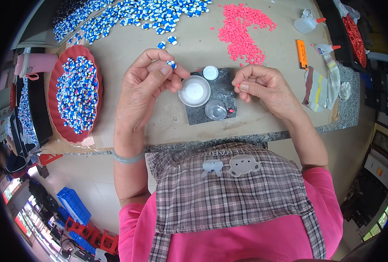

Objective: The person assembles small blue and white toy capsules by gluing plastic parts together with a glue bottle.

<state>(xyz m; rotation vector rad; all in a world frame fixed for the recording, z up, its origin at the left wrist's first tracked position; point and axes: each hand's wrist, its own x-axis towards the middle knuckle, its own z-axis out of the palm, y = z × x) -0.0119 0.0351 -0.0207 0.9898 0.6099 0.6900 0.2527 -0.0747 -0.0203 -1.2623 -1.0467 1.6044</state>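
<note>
My left hand [152, 74] pinches a small blue-and-white piece [171, 64] between thumb and fingers, raised above the table. To the right, my right hand [259, 85] is closed in a pinch on a tiny pink piece [238, 87], mostly covered by the fingertips. Between the hands lies a dark stone slab [224, 87]. On it stand a round white dish [194, 101], a small white cap [210, 72] and a clear round cup [215, 109]. A pink piece [231, 111] lies beside the clear cup.
At left stands a red scalloped tray [98, 91] full of blue-and-white pieces. Loose blue-and-white pieces [159, 15] and pink pieces [242, 35] spread at the back. Glue bottles [305, 25], an orange box [301, 54] and a striped cloth [318, 85] lie at right.
</note>
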